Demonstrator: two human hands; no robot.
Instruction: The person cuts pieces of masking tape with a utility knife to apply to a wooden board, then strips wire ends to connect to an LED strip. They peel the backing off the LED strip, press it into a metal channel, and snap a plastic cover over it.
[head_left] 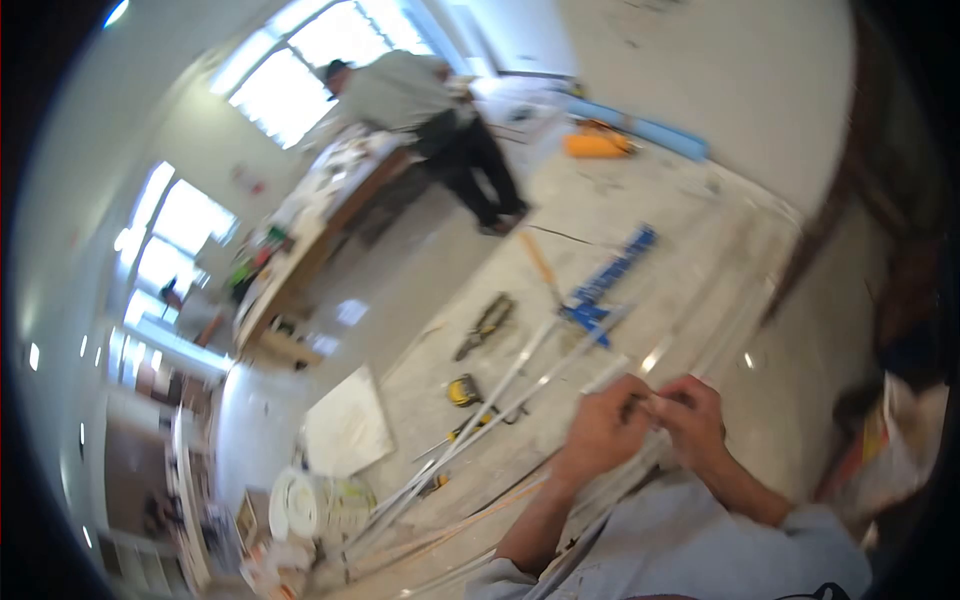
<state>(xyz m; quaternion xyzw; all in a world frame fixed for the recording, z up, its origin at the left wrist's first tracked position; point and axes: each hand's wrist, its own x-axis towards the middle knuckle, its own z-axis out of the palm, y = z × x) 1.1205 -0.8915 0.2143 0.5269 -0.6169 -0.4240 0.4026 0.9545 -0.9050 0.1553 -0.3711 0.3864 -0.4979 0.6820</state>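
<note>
My left hand (pixel 603 432) and my right hand (pixel 695 420) meet in front of me, fingers closed together around the end of a long thin pale strip (pixel 470 430) that runs down to the left across the floor. Several more pale strips (pixel 520 375) lie alongside it. The picture is blurred, so the exact grip is hard to tell. A yellow tape measure (pixel 463 390) lies on the floor just left of the strips.
Another person (pixel 430 110) bends at a long cluttered workbench (pixel 300 240) in the back. On the floor lie a blue ladder-like frame (pixel 608 275), dark pliers-like tools (pixel 485 325), an orange object (pixel 597 145), a white board (pixel 345 425) and a white bucket (pixel 297 505).
</note>
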